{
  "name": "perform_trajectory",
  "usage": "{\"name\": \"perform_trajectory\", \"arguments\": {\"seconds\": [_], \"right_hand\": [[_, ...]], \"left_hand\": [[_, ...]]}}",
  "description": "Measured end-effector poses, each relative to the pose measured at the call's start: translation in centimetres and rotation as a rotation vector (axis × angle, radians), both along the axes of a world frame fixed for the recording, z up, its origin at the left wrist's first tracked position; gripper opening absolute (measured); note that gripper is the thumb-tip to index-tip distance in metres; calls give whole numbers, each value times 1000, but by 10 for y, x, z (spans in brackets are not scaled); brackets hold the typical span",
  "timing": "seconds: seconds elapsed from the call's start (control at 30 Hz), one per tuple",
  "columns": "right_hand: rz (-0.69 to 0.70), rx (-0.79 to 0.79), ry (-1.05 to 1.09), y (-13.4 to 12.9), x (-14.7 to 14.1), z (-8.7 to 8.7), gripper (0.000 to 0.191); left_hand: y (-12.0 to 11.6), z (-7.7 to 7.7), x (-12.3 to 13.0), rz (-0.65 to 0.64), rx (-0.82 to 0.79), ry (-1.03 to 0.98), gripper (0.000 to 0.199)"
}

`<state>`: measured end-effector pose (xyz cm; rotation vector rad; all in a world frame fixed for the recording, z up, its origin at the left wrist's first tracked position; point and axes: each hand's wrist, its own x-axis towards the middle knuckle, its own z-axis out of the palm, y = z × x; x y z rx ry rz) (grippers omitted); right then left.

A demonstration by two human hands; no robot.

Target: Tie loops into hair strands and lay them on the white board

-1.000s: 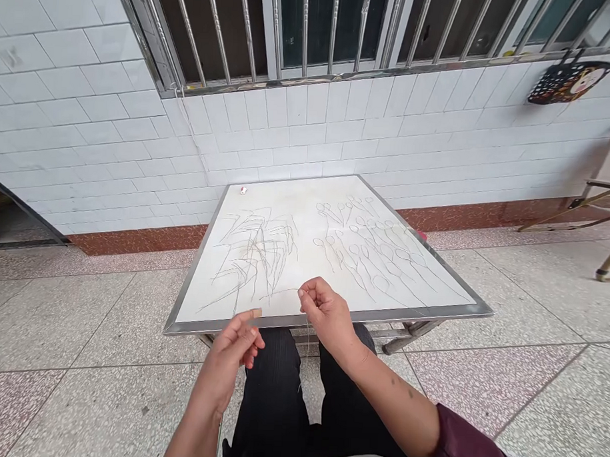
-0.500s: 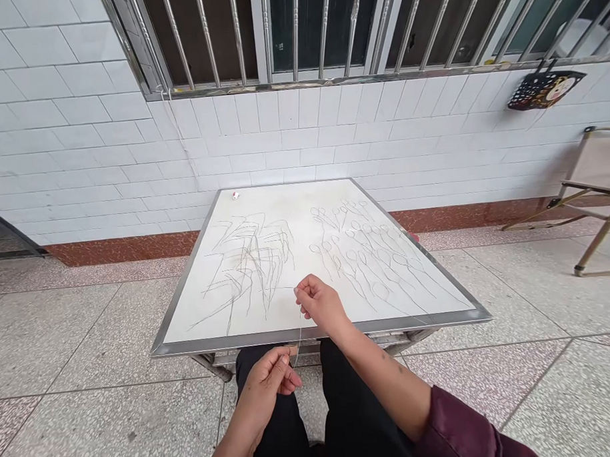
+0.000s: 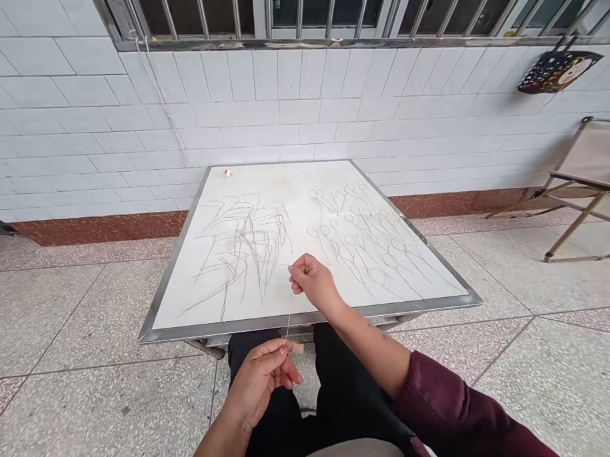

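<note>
A thin pale thread runs between my two hands. My left hand pinches its lower end near my knees, in front of the table edge, and a small tan piece sticks out by the fingertips. Above the near part of the white table, my right hand is closed on the upper end of the thread. Many thin dark bent strands lie on the left half of the table. On the right half are strands with looped ends.
A small red and white item sits at the table's back left corner. The tiled wall stands behind the table. A folding chair is at the right, below a hanging patterned bag.
The view has shifted, so the table appears slightly higher and further left. The thread between my hands now looks straighter, and the tan piece sticks out more to the right.
</note>
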<state>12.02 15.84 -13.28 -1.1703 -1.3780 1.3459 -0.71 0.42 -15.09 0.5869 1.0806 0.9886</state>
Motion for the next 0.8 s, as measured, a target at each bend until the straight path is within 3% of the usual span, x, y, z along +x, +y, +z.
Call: {"name": "perform_trajectory", "arguments": {"seconds": [0.2,0.53,0.67,0.8], "right_hand": [[-42,18,-3,-6,1,7,18],[-2,18,-57,-2,3,8,14],[-12,9,-90,20,1,5,12],[-30,-12,-129,59,-2,4,12]], "left_hand": [[-8,2,9,55,-63,-257,29],[-12,0,15,105,-29,-180,34],[-7,-17,10,28,4,-143,39],[0,-53,15,-79,29,-189,38]]}}
